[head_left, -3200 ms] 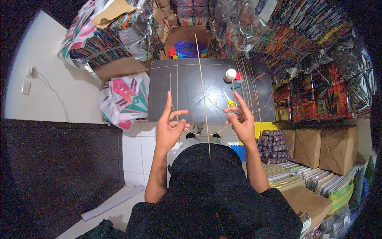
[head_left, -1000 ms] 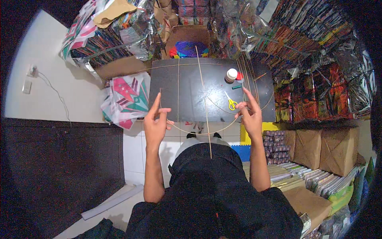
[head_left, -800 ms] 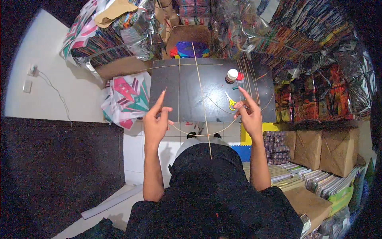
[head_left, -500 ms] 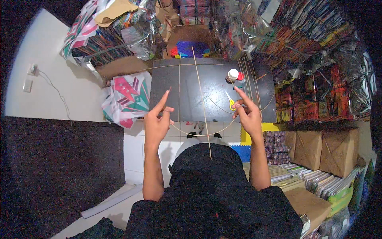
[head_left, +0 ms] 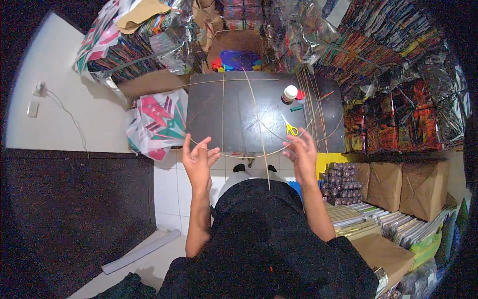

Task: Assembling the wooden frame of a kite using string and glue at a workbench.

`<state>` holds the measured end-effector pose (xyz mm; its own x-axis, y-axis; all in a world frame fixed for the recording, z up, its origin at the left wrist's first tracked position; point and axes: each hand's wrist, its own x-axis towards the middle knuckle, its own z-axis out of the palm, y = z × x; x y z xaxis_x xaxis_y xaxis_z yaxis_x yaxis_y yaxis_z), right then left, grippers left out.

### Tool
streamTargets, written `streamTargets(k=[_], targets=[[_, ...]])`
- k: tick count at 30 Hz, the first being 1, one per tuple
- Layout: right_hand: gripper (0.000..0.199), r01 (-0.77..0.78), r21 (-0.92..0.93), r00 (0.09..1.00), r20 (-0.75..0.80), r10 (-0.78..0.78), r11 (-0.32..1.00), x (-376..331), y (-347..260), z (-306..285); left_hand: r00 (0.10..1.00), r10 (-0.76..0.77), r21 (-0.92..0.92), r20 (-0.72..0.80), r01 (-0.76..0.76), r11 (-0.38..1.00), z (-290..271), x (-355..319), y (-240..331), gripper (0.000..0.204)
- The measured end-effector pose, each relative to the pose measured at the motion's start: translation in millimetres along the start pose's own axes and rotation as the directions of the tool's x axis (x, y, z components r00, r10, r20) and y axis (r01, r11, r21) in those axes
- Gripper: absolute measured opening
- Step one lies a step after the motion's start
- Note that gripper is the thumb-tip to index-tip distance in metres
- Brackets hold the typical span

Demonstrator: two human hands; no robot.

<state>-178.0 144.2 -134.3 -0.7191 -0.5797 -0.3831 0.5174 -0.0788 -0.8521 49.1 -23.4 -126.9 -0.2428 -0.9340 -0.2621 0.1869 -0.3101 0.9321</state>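
A thin, light-brown bamboo strip [head_left: 244, 158] bows downward in a shallow arc between my two hands, at the table's near edge. My left hand [head_left: 198, 160] pinches its left side, with the index finger raised along it. On the other side my right hand [head_left: 301, 155] grips the strip with curled fingers, partly hiding it. A longer, nearly straight bamboo stick [head_left: 256, 117] crosses the arc near its middle, its lower end reaching toward my lap. Just beyond my right hand lie yellow-handled scissors [head_left: 292, 129].
On the dark table [head_left: 206, 114] are more thin sticks [head_left: 223, 109], a white-capped bottle [head_left: 290, 93] and a small green object [head_left: 297, 108]. Printed pink-and-green sheets [head_left: 157, 122] hang at its left edge. Wrapped bundles [head_left: 398, 119] and brown boxes [head_left: 425, 184] crowd the right.
The arc has become shallower and risen toward the table edge as both hands shifted. My fingers have curled more. The crossing stick's near end has moved slightly up and right.
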Motion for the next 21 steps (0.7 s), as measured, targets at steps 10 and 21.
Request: streamTargets(k=[10,21], targets=[[0.032,-0.280,-0.055,0.922,0.263,0.285,0.958,-19.6,13.7,12.5,0.998,-0.026,0.010,-0.057,0.027,1.000,7.3,-6.6,-9.6,0.066],[0.025,-0.274,-0.142,0.866,0.394,0.308,0.951,-26.6,11.0,20.5,0.943,0.063,0.265,0.327,-0.155,0.952,30.8,8.3,24.5,0.043]])
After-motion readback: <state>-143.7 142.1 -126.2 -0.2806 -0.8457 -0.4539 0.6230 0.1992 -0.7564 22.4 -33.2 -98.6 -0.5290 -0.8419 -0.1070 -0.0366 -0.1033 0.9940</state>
